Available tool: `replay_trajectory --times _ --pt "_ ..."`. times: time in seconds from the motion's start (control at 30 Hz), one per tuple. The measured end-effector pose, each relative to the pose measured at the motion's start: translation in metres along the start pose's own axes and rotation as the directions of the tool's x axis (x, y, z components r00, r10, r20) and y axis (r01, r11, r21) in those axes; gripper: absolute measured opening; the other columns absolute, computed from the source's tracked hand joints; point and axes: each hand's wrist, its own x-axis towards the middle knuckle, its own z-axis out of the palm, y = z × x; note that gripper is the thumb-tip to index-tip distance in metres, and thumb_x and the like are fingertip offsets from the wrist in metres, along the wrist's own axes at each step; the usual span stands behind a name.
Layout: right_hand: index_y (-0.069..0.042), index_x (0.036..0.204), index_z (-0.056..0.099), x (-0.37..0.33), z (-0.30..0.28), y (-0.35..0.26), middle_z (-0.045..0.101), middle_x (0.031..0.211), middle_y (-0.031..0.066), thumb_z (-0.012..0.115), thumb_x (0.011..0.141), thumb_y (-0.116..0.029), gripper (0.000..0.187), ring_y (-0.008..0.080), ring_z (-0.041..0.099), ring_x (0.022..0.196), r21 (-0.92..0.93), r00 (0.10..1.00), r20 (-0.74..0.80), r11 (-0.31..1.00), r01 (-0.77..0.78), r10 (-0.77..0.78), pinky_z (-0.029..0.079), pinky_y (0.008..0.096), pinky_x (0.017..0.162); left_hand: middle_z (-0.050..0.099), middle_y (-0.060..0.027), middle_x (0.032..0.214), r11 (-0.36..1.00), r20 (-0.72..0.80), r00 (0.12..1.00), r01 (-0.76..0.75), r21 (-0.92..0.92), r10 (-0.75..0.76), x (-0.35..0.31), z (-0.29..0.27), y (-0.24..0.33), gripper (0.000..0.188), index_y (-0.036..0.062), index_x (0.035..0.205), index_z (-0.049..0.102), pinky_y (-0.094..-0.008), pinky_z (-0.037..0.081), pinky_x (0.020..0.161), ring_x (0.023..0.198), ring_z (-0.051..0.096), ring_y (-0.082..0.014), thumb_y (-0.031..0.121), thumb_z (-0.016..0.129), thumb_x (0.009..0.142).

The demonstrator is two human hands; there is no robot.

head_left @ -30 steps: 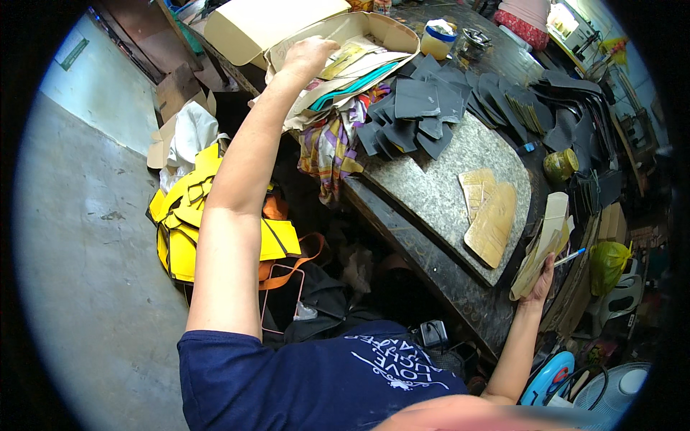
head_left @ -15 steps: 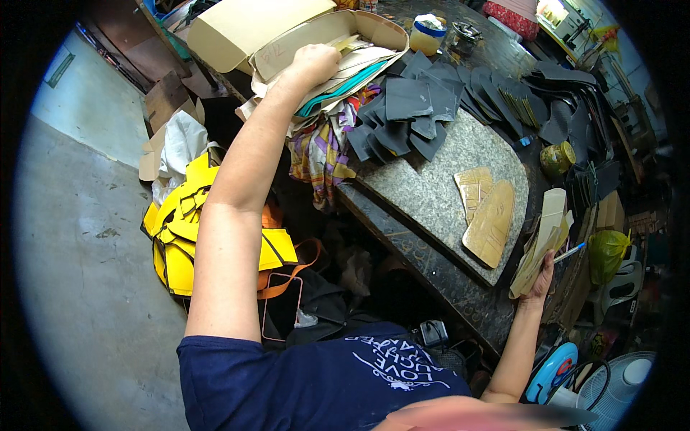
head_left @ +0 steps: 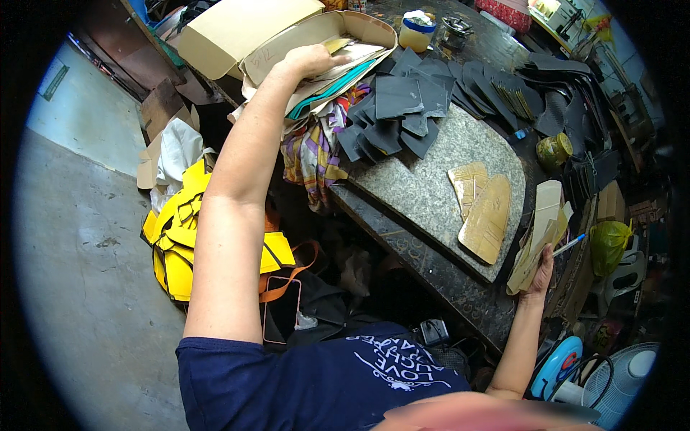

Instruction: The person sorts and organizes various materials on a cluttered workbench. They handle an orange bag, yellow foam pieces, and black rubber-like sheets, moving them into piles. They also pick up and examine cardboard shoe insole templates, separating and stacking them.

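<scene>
My left hand reaches into an open cream cardboard box at the far left of the table. Its fingers are partly stretched out over the pale card sheets inside, and some fingertips are hidden. A teal sheet sticks out along the box's near side. At the right, my right hand is closed on a bunch of beige card patterns. A blue-and-white pen juts out from the same hand. Two tan sole-shaped patterns lie overlapping on a speckled stone slab.
Dark grey cut pieces are piled on the slab's far end, with more stacks behind. A blue-rimmed jar and a yellowish tin stand on the table. Yellow pieces lie low at left; a fan stands lower right.
My left hand has gone from a curled shape to fingers stretched further out over the sheets. My right hand keeps the card patterns and pen. The whole view has shifted slightly.
</scene>
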Motion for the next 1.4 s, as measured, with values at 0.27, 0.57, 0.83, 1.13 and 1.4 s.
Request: replay_trajectory --times 0.27,0.57,0.83,1.13,1.4 --pt "-0.002 0.123 0.053 0.002 -0.006 0.001 0.066 0.102 0.0103 0.062 0.091 -0.033 0.045 0.0206 0.067 0.081 0.001 0.999 0.038 1.0 -0.018 0.018 0.057 0.031 0.065 0.068 -0.0242 0.092 0.994 0.127 0.989 -0.071 -0.078 0.081 0.005 -0.014 0.003 0.063 0.0007 0.093 0.071 -0.0401 0.05 0.081 0.087 0.066 -0.0348 0.059 0.055 0.075" --pt "0.0 0.12 0.054 0.001 -0.004 0.0 0.066 0.099 0.0116 0.064 0.09 -0.035 0.048 0.022 0.067 0.079 -0.032 1.0 0.008 0.999 -0.015 0.015 0.057 0.0338 0.065 0.066 -0.0202 0.106 0.994 -0.031 0.996 -0.076 0.075 0.078 0.009 -0.007 0.001 0.048 0.0014 0.099 0.068 -0.0404 0.049 0.088 0.1 0.063 -0.0325 0.04 0.041 0.088" --pt "0.001 0.12 0.053 0.002 -0.002 0.0 0.066 0.099 0.0124 0.063 0.09 -0.033 0.047 0.0232 0.068 0.079 -0.001 0.999 0.036 1.0 -0.013 0.013 0.058 0.0353 0.065 0.068 -0.0197 0.093 0.995 0.037 0.994 -0.099 0.004 0.099 0.007 -0.004 0.001 0.059 0.0033 0.091 0.069 -0.0416 0.051 0.078 0.09 0.065 -0.0357 0.06 0.052 0.086" --pt "0.001 0.12 0.053 0.001 -0.003 -0.001 0.066 0.1 0.012 0.063 0.09 -0.033 0.046 0.0243 0.068 0.081 -0.038 0.998 0.054 0.999 -0.02 0.022 0.058 0.0357 0.066 0.068 -0.0183 0.084 0.987 0.138 0.978 -0.153 -0.044 0.158 0.019 -0.005 -0.011 0.07 0.0019 0.089 0.071 -0.0401 0.051 0.078 0.083 0.065 -0.0324 0.069 0.059 0.077" --pt "0.001 0.121 0.054 0.003 -0.007 0.001 0.066 0.102 0.0117 0.064 0.09 -0.03 0.045 0.0234 0.068 0.082 -0.005 0.998 0.063 1.0 -0.023 0.024 0.058 0.0357 0.068 0.067 -0.0187 0.09 0.979 -0.007 0.979 -0.205 0.002 0.205 0.026 -0.001 -0.018 0.035 0.0016 0.096 0.068 -0.0409 0.049 0.082 0.089 0.063 -0.0346 0.033 0.057 0.087"
